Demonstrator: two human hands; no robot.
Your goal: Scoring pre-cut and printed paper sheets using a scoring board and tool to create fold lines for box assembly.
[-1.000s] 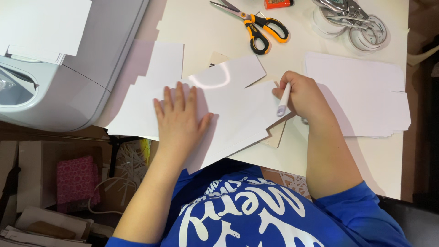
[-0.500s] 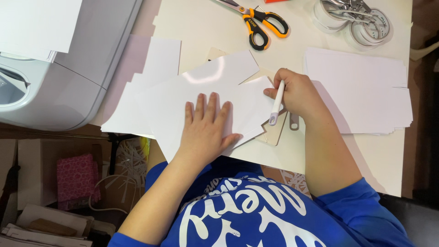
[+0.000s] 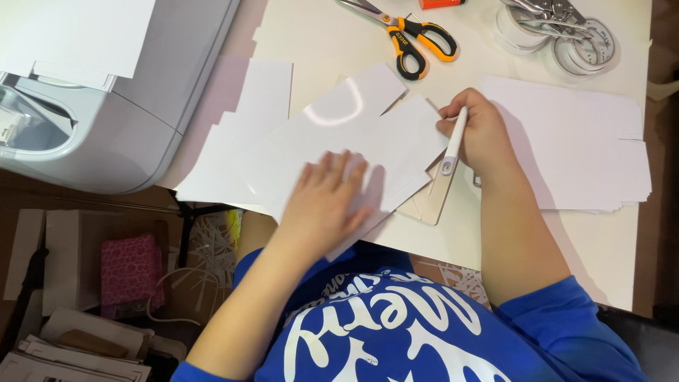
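Now left hand (image 3: 325, 205) fingers spread flat on white card (image 3: 353, 141); right hand (image 3: 481, 134) fingers grip white pen (image 3: 453, 141).

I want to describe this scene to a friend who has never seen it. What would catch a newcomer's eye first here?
First, the two hands in the middle: the left hand lies flat on a white card sheet, while the right hand grips a white pen at the sheet's right edge. Next, the orange-and-black scissors at the top of the table. A grey machine fills the upper left.
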